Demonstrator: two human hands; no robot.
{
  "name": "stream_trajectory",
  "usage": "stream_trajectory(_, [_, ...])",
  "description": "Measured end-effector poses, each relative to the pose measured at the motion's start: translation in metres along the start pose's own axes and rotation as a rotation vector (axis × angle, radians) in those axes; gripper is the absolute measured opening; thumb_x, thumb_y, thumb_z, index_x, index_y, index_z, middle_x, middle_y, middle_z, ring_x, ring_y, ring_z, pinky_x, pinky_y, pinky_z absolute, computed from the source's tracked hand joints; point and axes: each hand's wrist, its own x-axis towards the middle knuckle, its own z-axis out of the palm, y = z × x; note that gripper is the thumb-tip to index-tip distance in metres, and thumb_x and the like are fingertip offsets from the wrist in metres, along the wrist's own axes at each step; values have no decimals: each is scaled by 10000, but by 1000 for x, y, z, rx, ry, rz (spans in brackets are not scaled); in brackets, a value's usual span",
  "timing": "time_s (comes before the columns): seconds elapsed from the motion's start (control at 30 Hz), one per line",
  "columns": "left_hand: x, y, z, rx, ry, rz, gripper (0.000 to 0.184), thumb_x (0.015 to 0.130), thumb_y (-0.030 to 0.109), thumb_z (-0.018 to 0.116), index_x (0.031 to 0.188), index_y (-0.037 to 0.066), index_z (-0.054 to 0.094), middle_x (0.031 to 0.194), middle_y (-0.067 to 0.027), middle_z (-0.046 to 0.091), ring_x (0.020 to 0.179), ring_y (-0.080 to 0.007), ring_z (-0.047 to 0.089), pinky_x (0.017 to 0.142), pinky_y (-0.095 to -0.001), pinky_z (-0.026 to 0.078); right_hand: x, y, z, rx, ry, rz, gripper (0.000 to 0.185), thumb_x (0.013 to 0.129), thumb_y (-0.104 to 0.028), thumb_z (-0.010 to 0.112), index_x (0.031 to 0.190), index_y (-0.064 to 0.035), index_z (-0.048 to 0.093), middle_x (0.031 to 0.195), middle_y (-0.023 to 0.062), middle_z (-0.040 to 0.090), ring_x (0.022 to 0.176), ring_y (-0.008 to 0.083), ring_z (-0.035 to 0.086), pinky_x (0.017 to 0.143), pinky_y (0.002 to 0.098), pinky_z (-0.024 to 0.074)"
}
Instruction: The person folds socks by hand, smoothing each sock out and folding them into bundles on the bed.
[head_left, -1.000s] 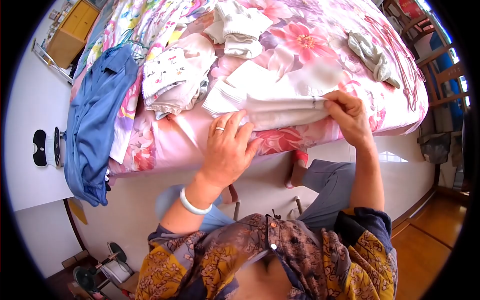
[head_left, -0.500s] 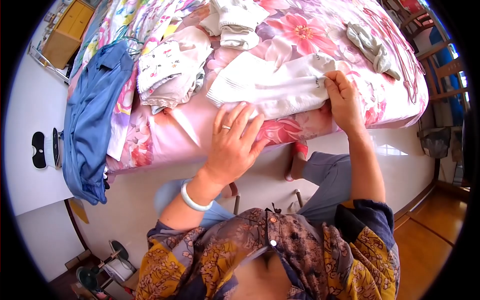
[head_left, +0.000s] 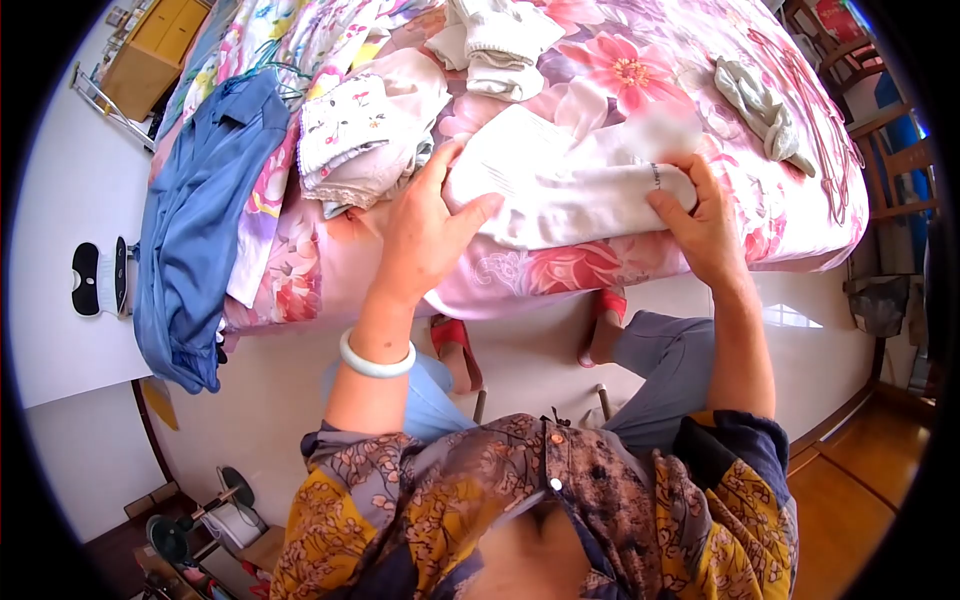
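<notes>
A pair of white socks (head_left: 570, 195) lies across the near edge of the bed, ribbed cuffs to the left and a toe with dark lettering to the right. My left hand (head_left: 425, 230) grips the cuff end, its thumb on top and its fingers partly hidden behind the fabric. At the toe end, my right hand (head_left: 705, 220) pinches the socks, thumb in front and fingers behind. One toe near that hand looks blurred.
The flowered bedsheet (head_left: 290, 285) bears folded white clothes (head_left: 500, 50), a folded pile with a printed top (head_left: 345, 125), and a loose grey-green sock (head_left: 765, 110). Blue clothing (head_left: 205, 220) hangs over the left edge. Pink cords (head_left: 815, 130) lie at the right.
My left hand has gone from resting flat by the lower edge to gripping the cuffs. My right hand has shifted slightly right and down, still on the toe end.
</notes>
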Motion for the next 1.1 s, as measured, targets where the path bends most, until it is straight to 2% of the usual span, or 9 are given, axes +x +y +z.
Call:
stream_trajectory(0.07, [1,1,0,-274,-81,-100,461,842,88,706,1241,-68,538,1109,-134,651,995,-154,610,871,-289,485,1,4,3,244,67,28,304,882,-68,634,1176,-45,562,968,32,622,749,87,550,665,256,474])
stream_trajectory(0.13, [0,14,-5,-317,-159,-215,404,830,50,707,1195,-63,576,1068,-91,656,960,-116,599,842,-266,490,4,5,1,473,116,45,308,897,9,589,1197,-51,555,1041,8,605,819,71,547,729,233,469])
stream_trajectory(0.27, [-11,14,1,-580,-270,-294,278,840,20,679,1108,-38,631,992,-39,664,899,-98,607,812,-260,502,8,11,-4,751,253,122,228,936,-15,571,1164,-20,575,1007,3,610,917,54,534,825,194,429])
stream_trajectory(0.33, [-14,17,3,-643,-412,-285,304,852,20,667,1147,-18,605,982,-25,655,900,-93,601,809,-256,501,10,20,-5,744,294,57,200,945,-26,568,1144,-20,587,998,2,612,917,55,534,822,194,430])
stream_trajectory(0.4, [-14,24,2,-558,-600,-425,411,821,13,698,1211,-25,574,1055,-37,652,960,-114,597,855,-274,494,10,23,-3,640,310,28,161,956,-39,565,1112,-27,605,979,-4,613,904,51,531,809,194,430])
stream_trajectory(0.47, [-20,20,18,-739,-600,-253,530,785,1,730,1278,-13,536,1098,-26,644,1006,-119,580,893,-282,477,10,23,-3,575,319,2,154,956,-40,564,1104,-34,607,962,-11,610,881,49,529,794,194,429])
stream_trajectory(0.7, [-12,28,14,-607,-459,-186,544,780,-31,671,1297,-28,503,1145,-54,630,1031,-134,590,920,-289,474,18,23,-9,492,356,34,157,948,-36,563,1097,-37,611,933,-13,608,847,49,526,759,195,431])
stream_trajectory(0.87, [28,31,7,-704,-113,-108,463,813,-27,622,1261,-35,502,1137,-82,620,1026,-128,587,910,-276,473,38,11,-4,425,393,51,157,934,-38,568,1081,-27,623,890,-15,616,793,50,530,711,206,444])
stream_trajectory(1.1, [47,7,32,-187,21,-16,568,806,7,641,1334,-21,434,1143,-147,615,939,-144,616,850,-256,481,47,20,-1,78,386,66,184,910,-74,579,1085,-48,633,865,97,669,769,143,612,725,283,486])
